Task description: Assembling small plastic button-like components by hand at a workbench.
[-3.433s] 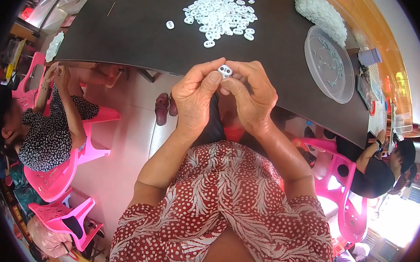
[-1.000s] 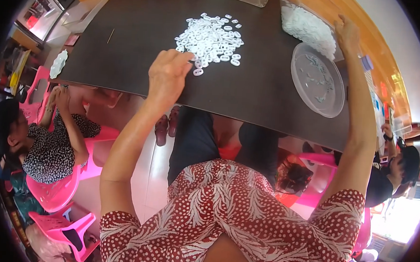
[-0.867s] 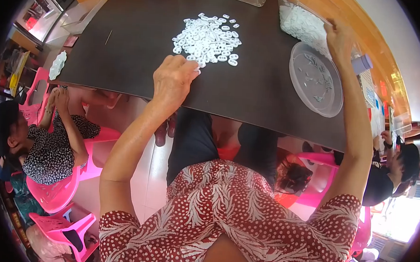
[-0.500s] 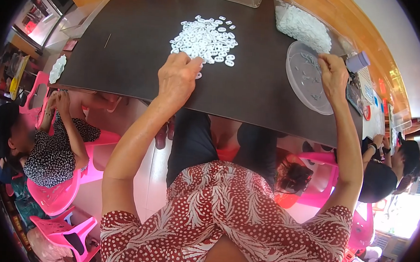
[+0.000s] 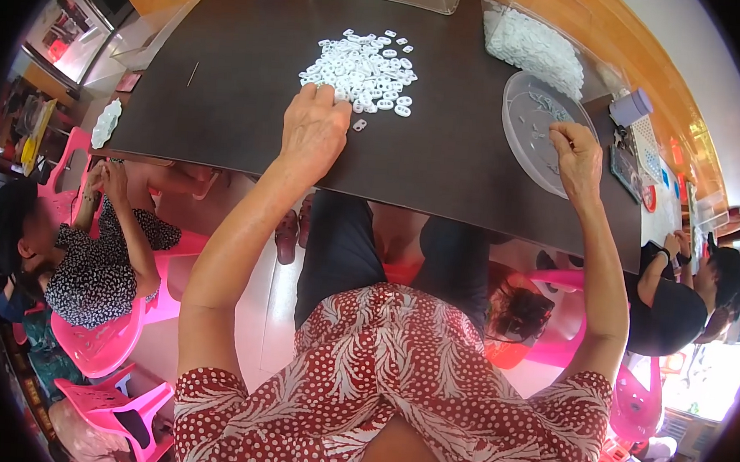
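Left hand (image 5: 315, 132), grip hidden, overlaps white oval plastic pieces (image 5: 357, 70). Right hand (image 5: 580, 165), pinched together, partly blocks round clear plastic tray (image 5: 523, 149) near lavender cylinder (image 5: 632, 107)

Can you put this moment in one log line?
left hand: at near edge of white pile | right hand: curled over round tray | loose piece: beside left hand | grasps: unclear

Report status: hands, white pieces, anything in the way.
Left hand at near edge of white two-holed pieces, partly blocking view of them. Right hand over clear round tray, fingertips together; grip contents unclear.
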### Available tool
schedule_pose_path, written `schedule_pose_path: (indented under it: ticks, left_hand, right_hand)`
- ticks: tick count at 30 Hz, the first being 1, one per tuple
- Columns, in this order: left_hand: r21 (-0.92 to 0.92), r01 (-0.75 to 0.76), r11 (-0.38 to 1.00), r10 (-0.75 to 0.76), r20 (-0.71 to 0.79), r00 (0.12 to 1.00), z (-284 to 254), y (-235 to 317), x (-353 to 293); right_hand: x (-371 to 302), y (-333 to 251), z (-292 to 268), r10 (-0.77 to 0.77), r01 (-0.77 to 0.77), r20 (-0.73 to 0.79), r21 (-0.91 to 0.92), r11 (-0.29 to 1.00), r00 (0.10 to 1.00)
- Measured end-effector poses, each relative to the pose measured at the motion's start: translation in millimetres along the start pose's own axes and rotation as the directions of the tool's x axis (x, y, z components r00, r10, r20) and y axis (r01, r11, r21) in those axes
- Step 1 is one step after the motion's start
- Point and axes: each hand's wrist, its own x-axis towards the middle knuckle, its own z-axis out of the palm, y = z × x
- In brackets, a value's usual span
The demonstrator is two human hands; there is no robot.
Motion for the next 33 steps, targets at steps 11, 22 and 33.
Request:
schedule_pose_path:
  ticks: [11,22,33]
  left_hand:
    - [-0.132,0.008,0.991,0.004,0.089,0.996,1.2,16.9,3.4]
    - [-0.067,-0.103,0.992,0.110,0.102,0.989,8.1,29.9,7.9]
    - [-0.202,-0.194,0.960,0.223,0.137,0.965,0.1,63.7,5.1]
  right_hand:
    - [-8.5,6.8,-6.4,0.034,-0.034,0.004,-0.006,0.999,0.999]
    - [3.7,25.9,17.3,0.041,-0.040,0.083,-0.019,0.999,0.996]
    - [38.1,30.5,54.8,-0.220,0.249,0.135,-0.258,0.934,0.966]
